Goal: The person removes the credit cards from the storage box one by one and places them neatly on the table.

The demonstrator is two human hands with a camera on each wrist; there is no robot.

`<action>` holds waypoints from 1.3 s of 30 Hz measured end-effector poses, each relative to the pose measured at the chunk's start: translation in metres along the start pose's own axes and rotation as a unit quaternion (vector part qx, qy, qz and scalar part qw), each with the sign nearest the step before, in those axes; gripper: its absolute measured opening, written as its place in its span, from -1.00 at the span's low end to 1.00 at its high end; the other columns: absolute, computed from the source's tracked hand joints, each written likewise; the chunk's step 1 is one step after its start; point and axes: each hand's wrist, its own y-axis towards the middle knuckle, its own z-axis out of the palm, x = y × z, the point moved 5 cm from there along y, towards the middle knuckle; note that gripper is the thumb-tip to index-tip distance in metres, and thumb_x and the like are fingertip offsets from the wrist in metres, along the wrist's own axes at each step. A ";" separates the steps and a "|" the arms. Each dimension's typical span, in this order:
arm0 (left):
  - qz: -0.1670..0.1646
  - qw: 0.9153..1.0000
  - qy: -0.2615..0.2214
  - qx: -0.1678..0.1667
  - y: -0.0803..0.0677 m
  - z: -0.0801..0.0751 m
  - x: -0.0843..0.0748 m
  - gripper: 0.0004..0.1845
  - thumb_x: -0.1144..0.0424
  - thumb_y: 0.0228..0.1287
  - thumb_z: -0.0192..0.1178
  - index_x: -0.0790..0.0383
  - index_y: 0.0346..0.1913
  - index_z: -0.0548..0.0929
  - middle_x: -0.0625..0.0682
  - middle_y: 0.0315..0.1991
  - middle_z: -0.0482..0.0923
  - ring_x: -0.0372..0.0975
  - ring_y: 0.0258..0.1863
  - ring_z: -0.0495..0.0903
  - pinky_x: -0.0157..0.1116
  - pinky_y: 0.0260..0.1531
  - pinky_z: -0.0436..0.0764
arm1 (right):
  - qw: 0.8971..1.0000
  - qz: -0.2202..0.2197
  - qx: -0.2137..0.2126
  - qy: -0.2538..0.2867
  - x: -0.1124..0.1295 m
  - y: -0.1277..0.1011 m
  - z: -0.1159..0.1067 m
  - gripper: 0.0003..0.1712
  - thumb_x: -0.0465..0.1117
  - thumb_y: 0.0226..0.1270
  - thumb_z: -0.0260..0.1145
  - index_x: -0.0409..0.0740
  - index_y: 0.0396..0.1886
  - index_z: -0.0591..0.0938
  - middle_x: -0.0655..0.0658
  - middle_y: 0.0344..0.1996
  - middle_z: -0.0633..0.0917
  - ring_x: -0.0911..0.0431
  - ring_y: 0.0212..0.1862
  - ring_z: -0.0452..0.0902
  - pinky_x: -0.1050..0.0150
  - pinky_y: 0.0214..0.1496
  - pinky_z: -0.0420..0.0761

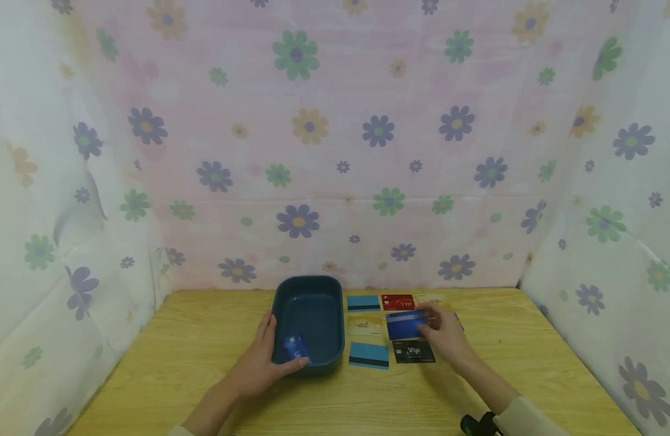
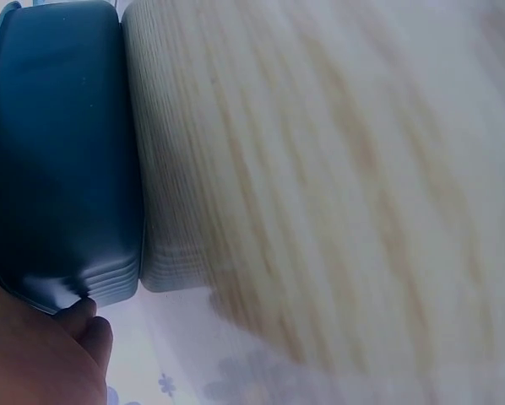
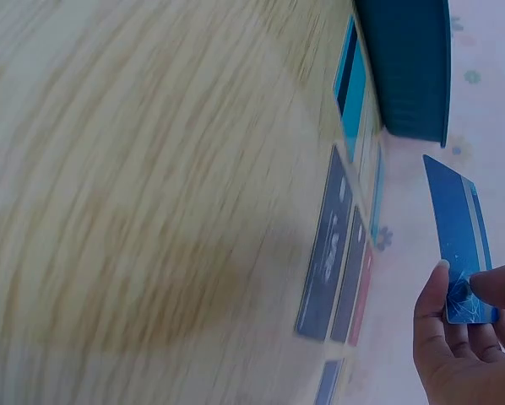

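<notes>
My left hand holds the near left corner of a dark teal plastic bin, its thumb at the near rim and its fingers against the left side. Inside the bin, near that thumb, lies a blue card. With thumb and fingers my right hand pinches another blue card with a pale stripe. In the right wrist view this held card is lifted off the table. A black Vip card lies just nearer than it.
Right of the bin, cards lie in rows: light blue striped cards, a red VIP card, gold cards. Part of a blue card shows behind my right hand. The wooden table is enclosed by flowered cloth. A dark object is near my right sleeve.
</notes>
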 end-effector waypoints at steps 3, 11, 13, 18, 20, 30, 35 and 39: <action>0.002 1.000 -0.001 -0.001 0.000 0.001 0.000 0.40 -0.44 0.12 0.34 0.27 0.65 -0.29 0.17 0.67 -0.44 0.29 0.53 0.08 0.30 0.32 0.34 | 1.000 0.002 -0.001 -0.003 -0.003 -0.003 -0.008 -0.56 -0.59 0.38 0.20 -0.42 0.24 0.54 -0.39 0.01 0.61 -0.16 -0.04 0.67 0.08 -0.19 0.76; 0.002 1.000 -0.006 0.000 -0.001 0.002 0.000 0.40 -0.44 0.12 0.34 0.26 0.66 -0.30 0.16 0.67 -0.45 0.30 0.53 0.07 0.30 0.32 0.33 | 0.999 0.009 -0.005 -0.034 -0.018 -0.007 -0.032 -0.55 -0.56 0.35 0.24 -0.48 0.24 0.52 -0.40 0.02 0.60 -0.11 -0.07 0.67 0.13 -0.21 0.74; 0.002 1.000 -0.006 0.000 0.000 0.002 0.000 0.40 -0.45 0.12 0.33 0.25 0.66 -0.30 0.15 0.67 -0.45 0.29 0.54 0.06 0.31 0.33 0.32 | 0.999 0.013 -0.006 -0.035 -0.023 -0.008 -0.039 -0.56 -0.55 0.36 0.24 -0.49 0.24 0.51 -0.43 0.03 0.60 -0.10 -0.08 0.67 0.12 -0.23 0.74; 0.002 1.000 -0.006 0.000 0.000 0.002 -0.001 0.40 -0.44 0.12 0.33 0.26 0.66 -0.29 0.16 0.67 -0.45 0.29 0.54 0.05 0.31 0.33 0.32 | 0.999 0.035 -0.009 -0.031 -0.035 -0.013 -0.054 -0.55 -0.55 0.38 0.23 -0.50 0.25 0.49 -0.44 0.05 0.58 -0.09 -0.07 0.65 0.12 -0.25 0.74; 0.003 1.000 -0.006 -0.001 -0.001 0.001 -0.001 0.39 -0.44 0.12 0.34 0.27 0.66 -0.28 0.17 0.67 -0.44 0.29 0.54 0.06 0.31 0.33 0.32 | 0.998 0.048 -0.011 -0.027 -0.039 -0.015 -0.059 -0.55 -0.55 0.39 0.22 -0.51 0.26 0.48 -0.41 -0.01 0.58 -0.07 -0.09 0.65 0.13 -0.24 0.75; 0.004 1.000 0.002 -0.003 -0.001 0.002 0.001 0.40 -0.45 0.12 0.33 0.29 0.65 -0.28 0.19 0.67 -0.44 0.30 0.54 0.06 0.31 0.33 0.31 | 0.996 0.074 -0.016 -0.048 -0.053 -0.021 -0.074 -0.54 -0.52 0.40 0.20 -0.54 0.27 0.46 -0.41 -0.02 0.59 -0.12 -0.04 0.64 0.16 -0.21 0.73; 0.001 1.000 0.001 -0.004 0.000 0.001 0.001 0.41 -0.45 0.11 0.33 0.27 0.66 -0.28 0.18 0.67 -0.43 0.30 0.53 0.06 0.31 0.33 0.31 | 0.995 0.077 -0.012 -0.063 -0.061 -0.021 -0.077 -0.56 -0.54 0.37 0.21 -0.57 0.23 0.46 -0.41 -0.05 0.58 -0.14 -0.07 0.64 0.16 -0.28 0.72; 0.003 1.000 0.003 -0.005 0.000 0.000 -0.001 0.40 -0.45 0.11 0.33 0.27 0.66 -0.28 0.19 0.67 -0.42 0.31 0.53 0.07 0.31 0.33 0.32 | 0.993 0.068 -0.004 -0.099 -0.063 -0.020 -0.078 -0.56 -0.52 0.38 0.24 -0.56 0.22 0.47 -0.40 -0.06 0.58 -0.16 -0.08 0.65 0.16 -0.33 0.70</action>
